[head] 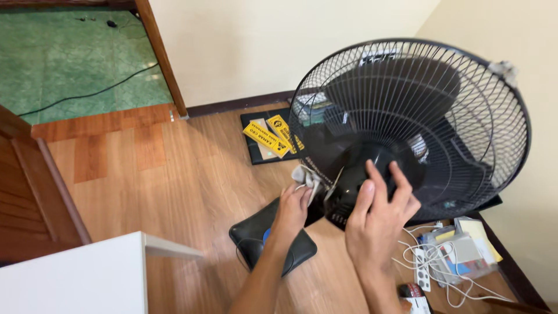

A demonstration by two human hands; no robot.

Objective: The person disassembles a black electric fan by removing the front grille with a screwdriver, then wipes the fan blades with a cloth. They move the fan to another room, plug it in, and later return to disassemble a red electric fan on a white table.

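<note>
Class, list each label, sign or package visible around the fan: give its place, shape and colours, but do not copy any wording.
Two yellow signs: long narrow strips with black print, lying crossed on a dark flat board on the floor by the wall, behind the fan's grille.
Pile of packets and papers: on the floor at lower right, among white cables; flat, rectangular, in yellow, blue, grey and white.
Small red-and-white item: bottom edge, beside the right forearm; too cut off to identify.

Yellow rectangular labels behind fan
</note>
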